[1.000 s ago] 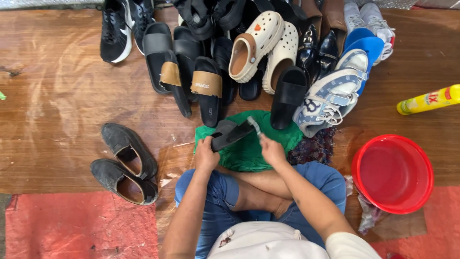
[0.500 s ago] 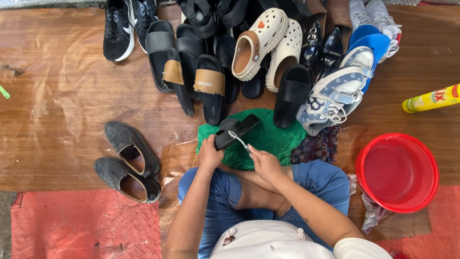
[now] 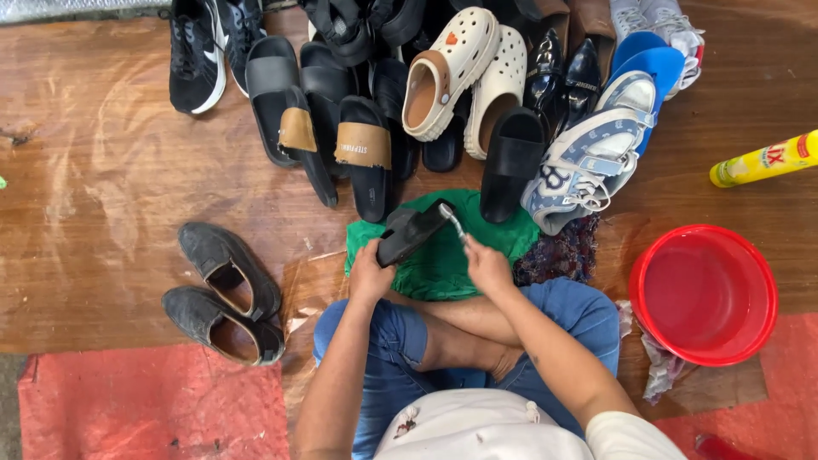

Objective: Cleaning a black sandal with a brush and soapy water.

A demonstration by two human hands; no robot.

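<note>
Left hand [image 3: 371, 274] gripping black slipper [image 3: 411, 236]

The left hand [image 3: 371, 274] grips a black slide sandal [image 3: 411, 234] over a green cloth [image 3: 443, 260]; the right hand [image 3: 487, 266] holds a small brush [image 3: 452, 219] against it.

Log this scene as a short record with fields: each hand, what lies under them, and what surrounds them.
left hand: holds a black sandal, tilted
right hand: holds a small brush at the sandal's tip
under hands: green cloth
ahead: shoe pile
own left: pair of dark shoes
own right: red basin, yellow can
floor: brown wood
</note>
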